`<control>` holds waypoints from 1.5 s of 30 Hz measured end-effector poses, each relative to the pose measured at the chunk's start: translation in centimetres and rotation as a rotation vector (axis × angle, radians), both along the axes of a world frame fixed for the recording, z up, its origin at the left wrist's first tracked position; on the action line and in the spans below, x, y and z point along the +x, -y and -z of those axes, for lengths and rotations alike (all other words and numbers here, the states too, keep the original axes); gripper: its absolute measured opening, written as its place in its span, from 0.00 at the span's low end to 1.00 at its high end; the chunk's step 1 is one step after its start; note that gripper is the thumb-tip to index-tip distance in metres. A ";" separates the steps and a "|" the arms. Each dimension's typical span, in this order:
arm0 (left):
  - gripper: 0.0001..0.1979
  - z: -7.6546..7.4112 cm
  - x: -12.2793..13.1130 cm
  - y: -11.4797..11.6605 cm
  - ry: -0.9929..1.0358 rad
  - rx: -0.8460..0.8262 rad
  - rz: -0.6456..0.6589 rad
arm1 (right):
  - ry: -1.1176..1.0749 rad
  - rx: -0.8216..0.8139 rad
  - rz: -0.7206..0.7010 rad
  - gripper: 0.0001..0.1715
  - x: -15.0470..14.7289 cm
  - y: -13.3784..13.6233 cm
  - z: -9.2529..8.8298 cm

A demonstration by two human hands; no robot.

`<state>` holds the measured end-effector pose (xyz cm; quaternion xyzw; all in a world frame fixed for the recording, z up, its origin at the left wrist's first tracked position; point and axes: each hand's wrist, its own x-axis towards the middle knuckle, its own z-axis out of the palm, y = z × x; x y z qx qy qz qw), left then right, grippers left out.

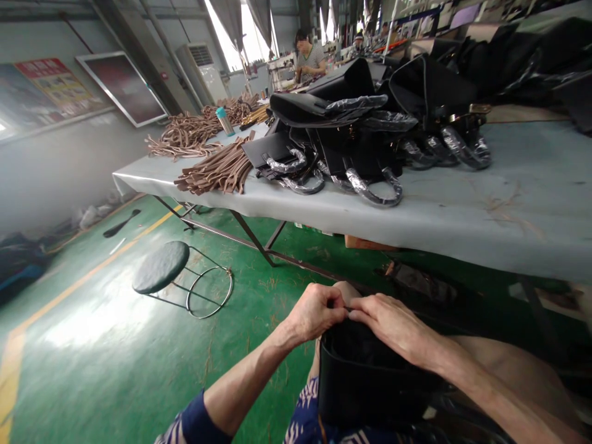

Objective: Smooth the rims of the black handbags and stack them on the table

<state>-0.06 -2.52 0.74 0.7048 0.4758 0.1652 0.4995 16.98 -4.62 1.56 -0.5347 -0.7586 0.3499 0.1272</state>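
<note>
A black handbag (356, 382) rests on my lap, its opening facing up. My left hand (319, 313) is closed in a pinch at the far edge of the bag. Right beside it, my right hand (386, 320) pinches the same edge, fingertips almost touching the left ones. Whatever small part lies between the fingertips is too small to make out. The lower side of the bag is dark and partly hidden by my right forearm.
On the long grey-covered table (444, 228) lie black handbags (324, 105) with plastic-wrapped handles, bundles of brown strips (217, 169) and a teal-capped bottle (224, 121). A round stool (161, 268) lies tipped on the green floor. A person (311, 58) sits beyond the table.
</note>
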 end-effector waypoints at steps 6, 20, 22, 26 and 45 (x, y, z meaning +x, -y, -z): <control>0.31 -2.3 -0.3 0.3 0.098 -0.149 -0.014 | 0.404 0.039 0.044 0.16 0.0 0.2 -0.7; 0.20 0.7 -1.2 -1.5 0.252 -0.452 -0.097 | 0.540 0.074 0.032 0.17 -0.2 -0.3 -3.2; 0.23 1.0 -2.5 -2.5 0.291 -0.531 0.007 | 0.501 0.045 -0.016 0.18 0.1 -0.4 -3.3; 0.23 1.9 -3.7 -3.5 0.288 -0.519 0.120 | 0.402 0.037 -0.081 0.19 0.6 -1.0 -3.0; 0.16 2.0 -2.8 -3.5 0.265 -0.417 0.137 | 0.186 -0.139 -0.140 0.19 2.1 -2.8 -2.4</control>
